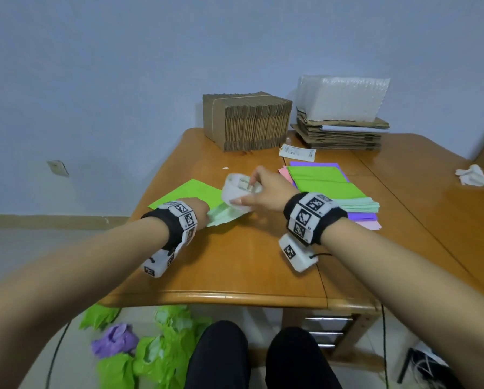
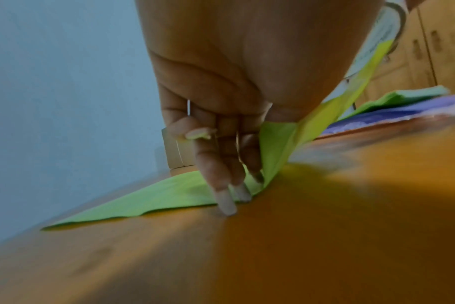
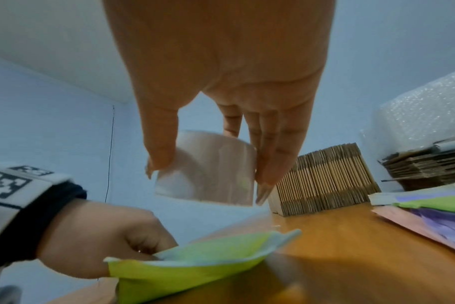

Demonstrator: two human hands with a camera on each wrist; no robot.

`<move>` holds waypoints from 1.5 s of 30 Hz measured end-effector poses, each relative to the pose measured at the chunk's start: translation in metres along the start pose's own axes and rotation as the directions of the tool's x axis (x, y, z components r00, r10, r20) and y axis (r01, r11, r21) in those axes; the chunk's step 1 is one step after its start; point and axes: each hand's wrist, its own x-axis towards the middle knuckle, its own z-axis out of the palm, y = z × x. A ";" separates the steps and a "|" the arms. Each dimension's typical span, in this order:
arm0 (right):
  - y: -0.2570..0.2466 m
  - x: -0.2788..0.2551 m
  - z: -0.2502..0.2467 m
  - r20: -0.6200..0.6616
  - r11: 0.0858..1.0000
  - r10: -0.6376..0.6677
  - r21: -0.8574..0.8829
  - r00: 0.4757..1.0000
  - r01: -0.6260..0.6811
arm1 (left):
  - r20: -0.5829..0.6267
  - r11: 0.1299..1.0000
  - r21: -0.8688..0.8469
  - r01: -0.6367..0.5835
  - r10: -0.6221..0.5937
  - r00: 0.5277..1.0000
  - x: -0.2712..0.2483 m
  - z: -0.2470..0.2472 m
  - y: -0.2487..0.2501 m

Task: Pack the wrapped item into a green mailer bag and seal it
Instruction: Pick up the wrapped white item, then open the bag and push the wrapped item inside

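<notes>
A bright green mailer bag lies flat on the wooden table, its near corner lifted. My left hand pinches that lifted edge of the mailer bag, two fingertips pressing down by the bag on the table. My right hand holds the wrapped item, a white roll-shaped bundle, just above the bag's raised mouth. In the right wrist view the wrapped item sits between thumb and fingers, over the green bag and the left hand.
A stack of green, purple, pink and mint mailers lies to the right. Bundled flat cardboard, more cardboard with bubble wrap and a paper label stand at the back. A crumpled tissue lies far right. Crumpled bags litter the floor.
</notes>
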 end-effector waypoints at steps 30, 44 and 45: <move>-0.020 0.021 0.028 0.208 0.944 0.091 -0.329 0.974 -0.018 | -0.168 0.989 0.023 -0.144 0.146 0.975 -0.025 -0.014 0.017; -0.018 0.018 0.032 0.271 0.980 0.198 -0.083 0.942 -0.182 | -0.226 0.952 -0.133 -0.276 0.242 0.944 -0.025 -0.016 0.018; -0.018 0.018 0.030 0.296 0.974 0.208 0.027 0.932 -0.226 | -0.213 0.956 -0.138 -0.259 0.227 0.950 -0.025 -0.016 0.016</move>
